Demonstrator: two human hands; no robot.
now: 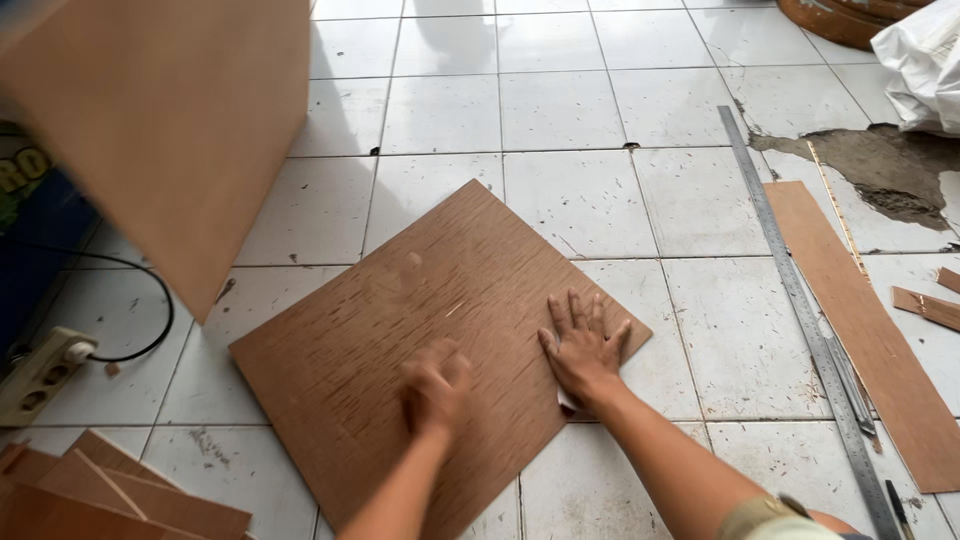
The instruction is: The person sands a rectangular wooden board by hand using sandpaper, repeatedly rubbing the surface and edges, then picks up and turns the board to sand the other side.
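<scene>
The square plywood sheet [400,330] lies flat on the white tile floor [560,110] under both my hands — my right hand [585,350] pressed down near its right corner, fingers spread, my left hand [435,388] curled and blurred mid-sheet, its grip unclear.

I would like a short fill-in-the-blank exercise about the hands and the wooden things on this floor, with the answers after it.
1. Both hands rest on a square brown board that lies on the white ____ floor.
2. The right hand lies flat with its fingers ____.
3. The left hand looks ____ in the picture.
4. The long metal ruler lies to the ____ of the board.

Missing words: tiled; spread; blurred; right
</scene>
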